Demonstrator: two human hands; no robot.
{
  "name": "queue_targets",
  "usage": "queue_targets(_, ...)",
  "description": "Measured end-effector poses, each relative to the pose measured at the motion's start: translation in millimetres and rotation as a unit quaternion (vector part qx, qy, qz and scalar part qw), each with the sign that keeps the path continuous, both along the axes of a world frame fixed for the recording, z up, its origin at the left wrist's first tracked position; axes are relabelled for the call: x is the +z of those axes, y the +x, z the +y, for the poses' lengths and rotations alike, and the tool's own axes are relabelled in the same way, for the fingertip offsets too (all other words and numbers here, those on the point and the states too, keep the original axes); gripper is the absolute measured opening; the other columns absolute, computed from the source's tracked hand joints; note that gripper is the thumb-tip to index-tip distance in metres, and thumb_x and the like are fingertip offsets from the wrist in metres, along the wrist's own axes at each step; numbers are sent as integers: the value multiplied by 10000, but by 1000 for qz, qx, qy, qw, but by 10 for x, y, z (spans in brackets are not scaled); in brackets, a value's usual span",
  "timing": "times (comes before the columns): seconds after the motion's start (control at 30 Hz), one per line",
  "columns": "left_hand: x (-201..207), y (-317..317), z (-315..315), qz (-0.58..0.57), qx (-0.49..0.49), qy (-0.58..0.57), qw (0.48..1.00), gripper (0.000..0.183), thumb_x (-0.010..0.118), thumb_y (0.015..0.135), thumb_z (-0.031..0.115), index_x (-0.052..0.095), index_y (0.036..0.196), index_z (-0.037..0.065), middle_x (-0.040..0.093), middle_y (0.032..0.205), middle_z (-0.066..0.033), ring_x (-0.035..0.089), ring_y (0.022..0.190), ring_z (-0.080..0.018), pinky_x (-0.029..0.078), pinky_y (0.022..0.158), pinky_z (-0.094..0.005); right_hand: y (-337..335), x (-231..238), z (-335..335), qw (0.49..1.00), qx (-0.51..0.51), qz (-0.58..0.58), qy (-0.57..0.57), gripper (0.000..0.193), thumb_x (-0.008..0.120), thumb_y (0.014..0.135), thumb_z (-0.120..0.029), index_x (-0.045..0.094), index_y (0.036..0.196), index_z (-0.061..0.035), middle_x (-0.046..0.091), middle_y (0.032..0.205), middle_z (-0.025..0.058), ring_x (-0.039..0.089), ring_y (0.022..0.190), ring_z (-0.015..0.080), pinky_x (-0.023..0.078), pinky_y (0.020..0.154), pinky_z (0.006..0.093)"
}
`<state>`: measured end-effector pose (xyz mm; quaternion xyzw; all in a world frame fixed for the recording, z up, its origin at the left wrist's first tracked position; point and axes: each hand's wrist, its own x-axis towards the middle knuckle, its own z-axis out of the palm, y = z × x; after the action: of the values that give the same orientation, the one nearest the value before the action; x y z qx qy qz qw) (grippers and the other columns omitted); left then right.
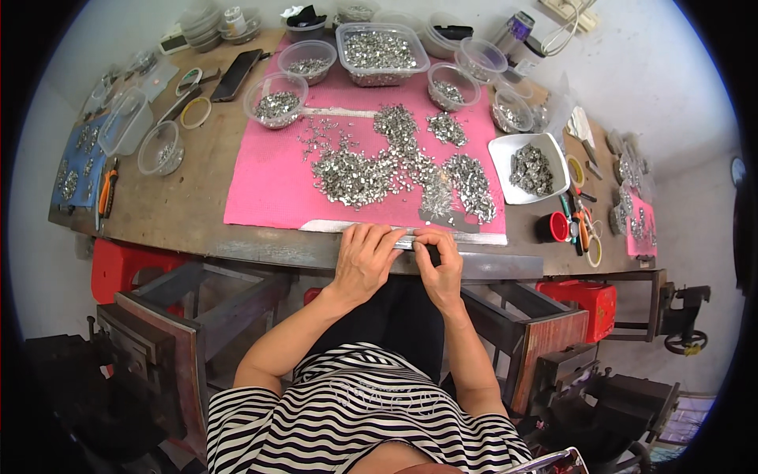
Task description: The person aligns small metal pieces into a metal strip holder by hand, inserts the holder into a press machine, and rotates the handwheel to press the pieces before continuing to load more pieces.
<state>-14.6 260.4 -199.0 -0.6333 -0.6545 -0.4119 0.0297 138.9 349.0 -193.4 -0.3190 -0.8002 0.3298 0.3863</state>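
Observation:
At the front edge of the table, my left hand (365, 257) and my right hand (437, 265) come close together. Between their fingertips shows a short silvery metal strip (406, 242), pinched from both sides. Something dark sits under the fingers of my right hand; its shape is mostly hidden. Just beyond the hands lies a pink mat (268, 189) with loose heaps of small metal pieces (351, 178) on it. A flat grey piece (450, 223) rests by the mat's near edge, beside the closest heap.
Clear tubs (276, 101) of metal pieces line the mat's far side. To the right are a white square dish (499, 170), a red cup (552, 227) and pliers (583, 225). At left lie a phone (236, 75) and orange-handled pliers (107, 189). Vises (564, 379) flank me below.

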Motion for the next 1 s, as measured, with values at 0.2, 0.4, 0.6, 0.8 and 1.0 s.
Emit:
queue_targets(0.2,-9,-4,0,-1,-2,1,1000,424,754,814,133,665,1225,90,629,1085,-62,582,1015,-260,400,910,-421,1,33,25,999,4,-29,44,109,698,873,1,655,968,-31,708,1005,102,642,931,268,475,878,377)
queue_targets(0.4,11,-5,-1,2,-5,-4,1000,427,748,821,120,655,1237,86,617,1076,-61,575,1014,-258,408,914,-420,-12,56,39,998,11,-29,49,106,702,871,-10,650,960,-33,699,967,102,641,900,280,471,852,381)
queue_targets(0.6,10,-4,1,1,-6,-5,1000,422,743,832,114,650,1243,84,611,1071,-60,570,1019,-254,416,919,-418,-23,51,47,998,15,-29,54,105,704,869,-9,650,954,-38,696,955,94,641,887,275,468,842,379)
queue_targets(0.8,19,6,9,1,-5,-4,1000,418,746,829,109,654,1235,85,611,1069,-61,571,1020,-254,417,916,-417,-5,47,83,992,28,-52,115,147,718,828,11,647,944,-46,692,961,82,644,894,272,450,847,379)
queue_targets(1.0,11,-15,3,-2,-6,-6,1000,415,752,825,119,657,1227,85,610,1076,-62,570,1026,-255,416,923,-419,53,318,121,968,75,-124,206,236,698,778,56,669,990,-44,688,1030,89,646,940,283,443,874,396)
